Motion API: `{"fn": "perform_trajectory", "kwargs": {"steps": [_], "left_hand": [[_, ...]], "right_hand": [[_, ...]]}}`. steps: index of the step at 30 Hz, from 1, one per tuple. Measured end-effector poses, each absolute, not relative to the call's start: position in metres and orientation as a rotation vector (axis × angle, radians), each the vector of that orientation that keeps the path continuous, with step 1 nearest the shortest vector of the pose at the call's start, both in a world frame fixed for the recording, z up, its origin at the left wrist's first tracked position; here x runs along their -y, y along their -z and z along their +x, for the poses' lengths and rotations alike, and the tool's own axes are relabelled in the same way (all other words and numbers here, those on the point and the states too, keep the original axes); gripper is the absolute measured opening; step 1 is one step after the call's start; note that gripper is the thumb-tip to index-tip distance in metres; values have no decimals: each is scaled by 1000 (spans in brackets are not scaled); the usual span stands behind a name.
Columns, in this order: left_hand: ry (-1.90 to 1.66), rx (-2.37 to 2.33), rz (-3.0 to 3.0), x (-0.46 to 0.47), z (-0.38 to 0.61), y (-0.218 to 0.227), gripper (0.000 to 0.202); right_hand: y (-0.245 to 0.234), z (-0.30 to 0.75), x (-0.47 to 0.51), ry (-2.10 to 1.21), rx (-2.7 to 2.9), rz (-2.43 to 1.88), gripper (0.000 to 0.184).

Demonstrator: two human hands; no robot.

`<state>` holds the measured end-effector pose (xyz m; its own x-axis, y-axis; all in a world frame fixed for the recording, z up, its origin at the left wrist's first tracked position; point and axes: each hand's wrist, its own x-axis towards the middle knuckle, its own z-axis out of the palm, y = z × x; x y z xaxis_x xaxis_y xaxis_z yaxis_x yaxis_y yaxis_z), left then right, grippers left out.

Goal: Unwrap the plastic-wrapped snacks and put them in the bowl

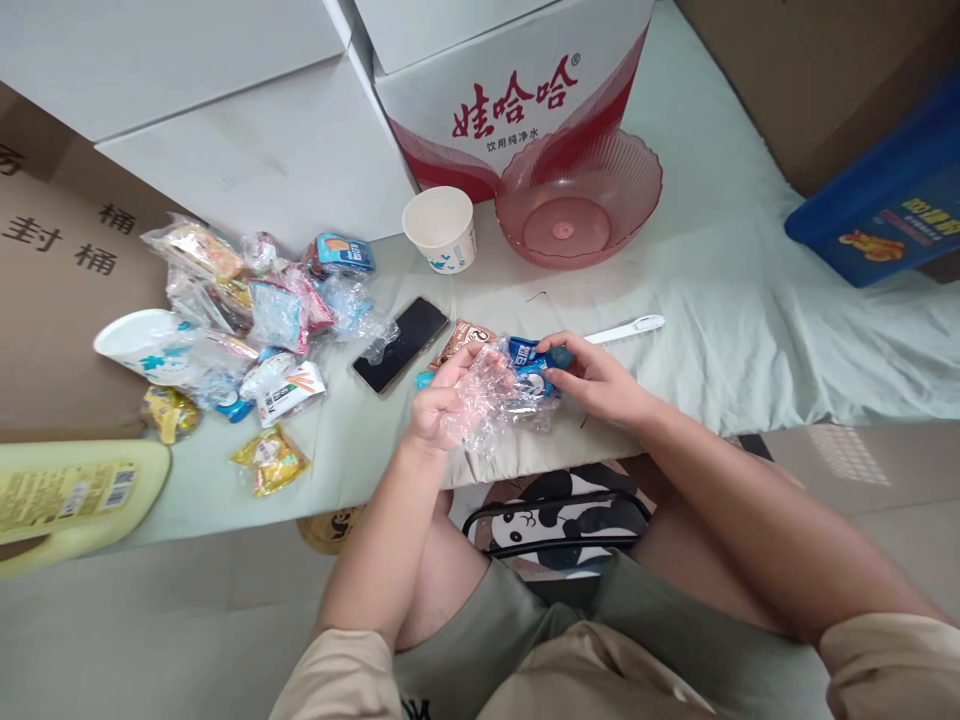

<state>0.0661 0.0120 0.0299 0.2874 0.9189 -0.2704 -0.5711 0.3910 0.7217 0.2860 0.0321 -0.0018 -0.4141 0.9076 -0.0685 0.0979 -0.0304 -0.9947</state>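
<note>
My left hand (436,405) is closed on a crumpled clear plastic bag (487,405), low over the front edge of the cloth-covered surface. Blue printed snack packets (534,378) lie in or against that bag; I cannot tell which. My right hand (600,382) pinches a blue packet from the right, with fingers and thumb on its edge. Just behind the left hand is a brown snack packet (465,340), partly hidden by the fingers. A black phone (401,343) lies to the left of the hands, and a white plastic strip (626,328) lies behind the right hand.
A pile of wrapped snacks (281,310) lies at the left with a tipped paper cup (146,340). A yellow packet (271,462) sits near the front edge. Behind stand a white paper cup (441,230), a pink ribbed bowl (510,225) and white cartons (517,100).
</note>
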Motion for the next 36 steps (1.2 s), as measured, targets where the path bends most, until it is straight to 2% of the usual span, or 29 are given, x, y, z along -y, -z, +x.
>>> {"fn": "perform_trajectory", "kwargs": {"steps": [7,15,19,25,29,34,36], "left_hand": [[-1154,-796,594,-18,62,-36,35],[-1071,-851,722,-14,56,-25,29],[-979,-866,818,-10,51,-23,18],[-1281,-902,681,-13,42,-35,20],[-1393,-932,610,-12,40,-41,23],[-1308,-893,661,-6,44,-37,20],[-1280,-893,698,-5,46,-34,18]], "right_hand": [[-7,292,-38,-1166,1365,-1365,34],[-4,276,-45,-1055,1087,-1412,36],[8,276,-51,-1000,978,-1416,37],[16,274,-53,-893,1117,-1381,43],[-2,278,-52,-614,1247,-1345,49],[-38,298,-78,-114,1178,-1230,41],[-44,303,-95,-15,1229,-1204,40]]}}
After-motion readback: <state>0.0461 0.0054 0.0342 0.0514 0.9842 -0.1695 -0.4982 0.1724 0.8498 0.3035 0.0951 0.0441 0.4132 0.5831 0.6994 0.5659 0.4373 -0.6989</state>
